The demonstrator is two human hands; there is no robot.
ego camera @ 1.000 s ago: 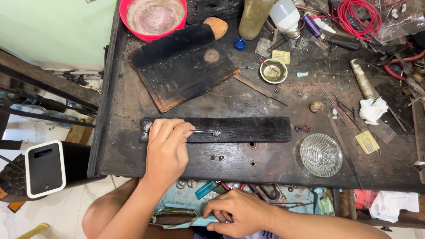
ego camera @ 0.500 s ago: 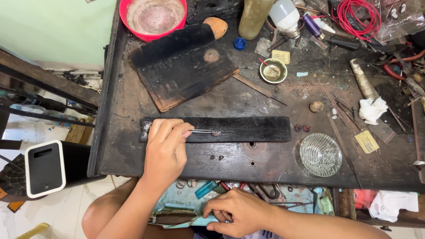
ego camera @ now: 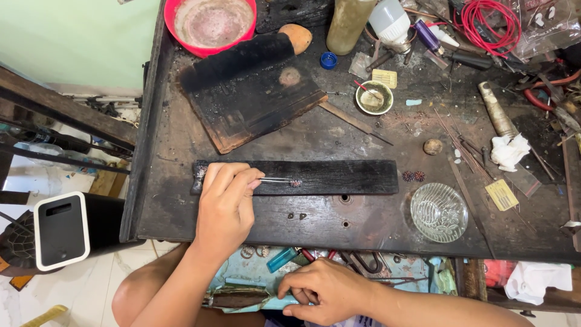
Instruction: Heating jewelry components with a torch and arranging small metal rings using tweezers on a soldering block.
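My left hand (ego camera: 227, 203) rests on a long charred wooden strip (ego camera: 339, 176) at the front of the dark workbench (ego camera: 163, 181) and pinches thin metal tweezers (ego camera: 275, 180). The tweezer tips touch a tiny reddish bead-like piece (ego camera: 295, 182) lying on the strip. My right hand (ego camera: 321, 290) is below the bench edge, over an open drawer (ego camera: 260, 278) of tools, with its fingers curled around a dark tool; what kind it is stays unclear.
Two small dark pieces (ego camera: 414, 176) lie by the strip's right end, near a clear glass dish (ego camera: 439, 212). A larger charred board (ego camera: 251, 91), red basin (ego camera: 212, 24), small white cup (ego camera: 373, 98), bottles, red wire (ego camera: 487, 21) and scattered tools fill the bench. A white-edged box (ego camera: 60, 230) stands at the left.
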